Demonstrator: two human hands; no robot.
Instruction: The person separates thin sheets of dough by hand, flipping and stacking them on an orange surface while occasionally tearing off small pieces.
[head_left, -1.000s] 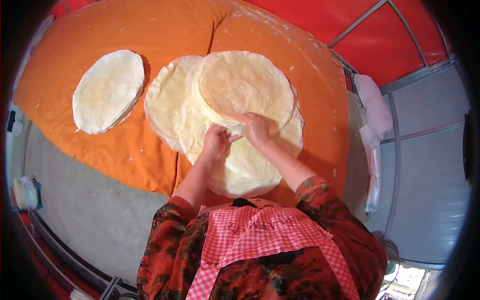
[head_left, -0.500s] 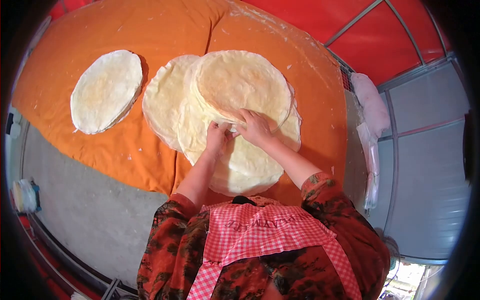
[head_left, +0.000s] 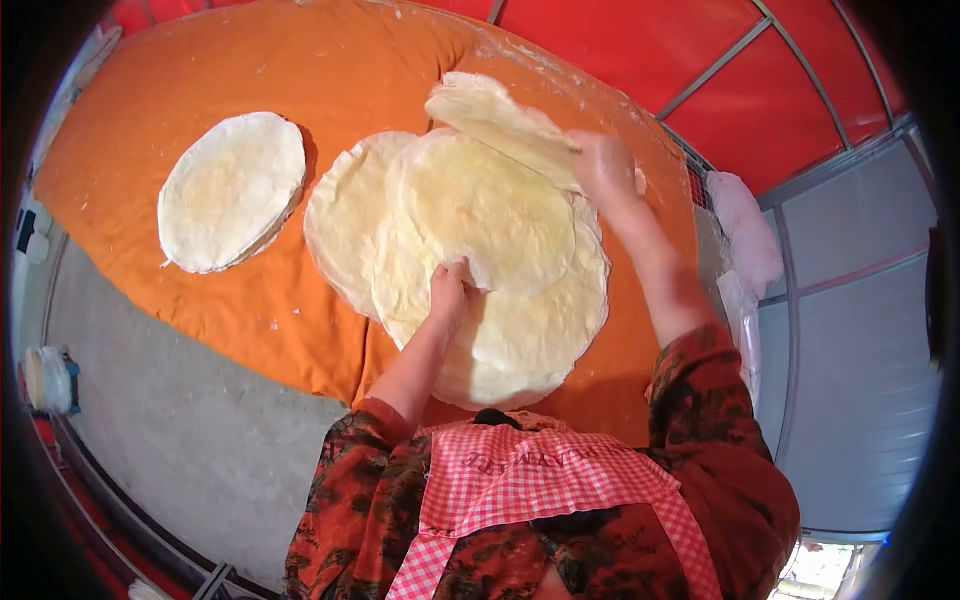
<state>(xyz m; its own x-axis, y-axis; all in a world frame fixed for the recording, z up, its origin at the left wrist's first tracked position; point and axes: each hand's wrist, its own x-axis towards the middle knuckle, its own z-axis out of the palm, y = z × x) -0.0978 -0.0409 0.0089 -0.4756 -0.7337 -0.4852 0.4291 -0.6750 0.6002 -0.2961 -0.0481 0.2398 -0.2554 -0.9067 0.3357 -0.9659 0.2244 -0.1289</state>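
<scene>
Thin round flatbreads (head_left: 490,210) lie stacked in overlapping piles on an orange cloth. My left hand (head_left: 450,290) pinches the near edge of the upper flatbread in the middle pile. Up and to the right, my right hand (head_left: 604,168) grips the edge of a lifted flatbread (head_left: 510,125). That sheet is tilted and partly folded over, raised off the far side of the pile. My right fingers are somewhat blurred. Another flatbread (head_left: 345,225) shows from under the pile on the left.
A separate stack of flatbreads (head_left: 232,192) sits on the left of the orange cloth (head_left: 240,320). Grey floor (head_left: 180,400) borders the cloth's near left edge. Plastic bags (head_left: 745,240) hang at the right, beside grey panels (head_left: 850,370). Red sheeting (head_left: 640,50) stands behind.
The top flatbread has been peeled up and carried away from me by my right hand, which moved up and right. My left hand stays at the pile's near edge.
</scene>
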